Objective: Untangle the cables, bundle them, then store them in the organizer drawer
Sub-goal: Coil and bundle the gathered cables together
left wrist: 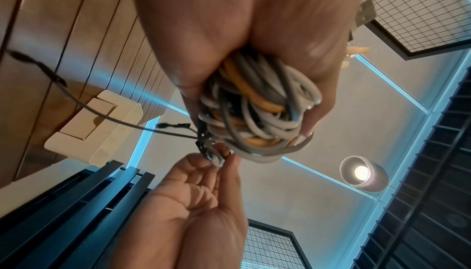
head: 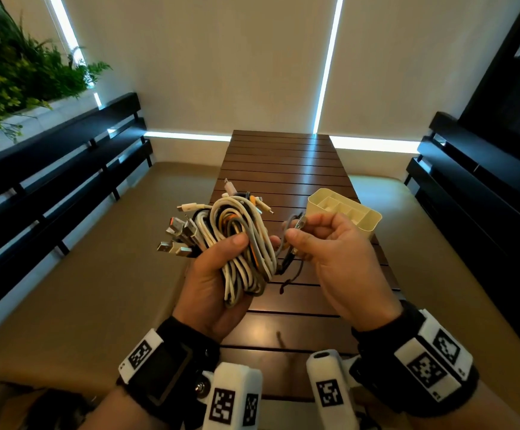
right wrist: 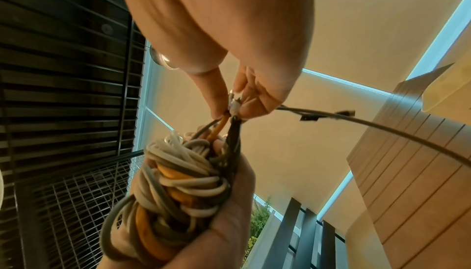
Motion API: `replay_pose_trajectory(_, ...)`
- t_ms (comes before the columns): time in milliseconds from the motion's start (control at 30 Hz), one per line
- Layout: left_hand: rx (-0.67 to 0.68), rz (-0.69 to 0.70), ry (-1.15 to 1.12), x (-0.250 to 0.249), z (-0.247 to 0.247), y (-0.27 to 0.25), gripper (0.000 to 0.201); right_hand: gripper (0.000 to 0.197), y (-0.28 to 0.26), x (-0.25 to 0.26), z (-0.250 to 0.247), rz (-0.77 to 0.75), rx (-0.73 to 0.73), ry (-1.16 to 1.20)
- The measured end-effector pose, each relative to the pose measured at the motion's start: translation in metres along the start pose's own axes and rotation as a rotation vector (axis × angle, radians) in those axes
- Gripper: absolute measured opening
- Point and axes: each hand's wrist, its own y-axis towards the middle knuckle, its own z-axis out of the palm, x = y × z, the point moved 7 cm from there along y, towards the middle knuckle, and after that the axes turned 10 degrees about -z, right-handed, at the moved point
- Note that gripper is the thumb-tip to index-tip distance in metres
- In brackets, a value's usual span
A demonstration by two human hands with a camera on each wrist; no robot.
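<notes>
Surface: dark brown slatted wooden table (head: pixel 283 169), running up the middle of the head view, with pale window light reflected along its slats. Tan floor to either side.

Room: beige roller blinds (head: pixel 215 57) across the top of the frame, bright strips of daylight between and under them. Black slatted benches (head: pixel 50 169) at left and right edges. Green foliage (head: pixel 10 72) in the upper left corner. A lit pendant lamp (left wrist: pixel 362 172) at lower right of the left wrist view.

Task items: bundle of cables (head: pixel 237 240), white, grey and orange, held at frame centre above the table; USB plugs (head: pixel 178 237) fan out to its left. Cream organizer drawer (head: pixel 345 209) with inner dividers stands on the table, right of centre, partly behind the right hand.

Hands: left hand (head: pixel 218 274) grips the bundle, fingers and thumb curled round it. Right hand (head: pixel 330 246) pinches a few cable ends (right wrist: pixel 233 108) between thumb and fingertips; a thin dark tie (head: pixel 296 274) trails from the same place.

Obscured: what kind of fastener the dark tie is cannot be made out. Wrist mounts carry square black-and-white marker patterns (head: pixel 330 392); no legible writing.
</notes>
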Motion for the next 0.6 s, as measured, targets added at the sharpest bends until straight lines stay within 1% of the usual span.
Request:
replay_pose_trajectory(67,0.007,-0.017,-0.012,0.003,0.0,0.001,0.04,0.035,0.001,0.002,-0.001,-0.014,0.01,0.018)
replay_pose_trajectory(167,-0.001,-0.034,-0.021,0.005,0.001,0.001,0.046,0.039,0.0,0.007,0.002,-0.053,0.053,-0.022)
replay_pose_trajectory(200,-0.007,-0.04,-0.026,0.005,0.001,0.001,0.042,0.039,0.0,0.01,0.003,-0.076,0.08,-0.059)
replay_pose_trajectory(267,-0.019,-0.05,-0.042,0.008,0.0,0.001,0.024,0.038,-0.002,0.017,0.007,-0.132,0.134,-0.142)
replay_pose_trajectory(400,-0.033,-0.049,-0.058,0.008,0.001,0.002,0.029,0.034,-0.007,0.027,0.012,-0.202,0.192,-0.238)
replay_pose_trajectory(533,-0.056,-0.047,-0.033,0.008,0.0,0.004,0.049,0.034,-0.013,0.035,0.019,-0.267,0.216,-0.298)
replay_pose_trajectory(600,-0.056,-0.042,-0.027,0.008,-0.001,0.005,0.05,0.036,-0.016,0.036,0.024,-0.279,0.25,-0.334)
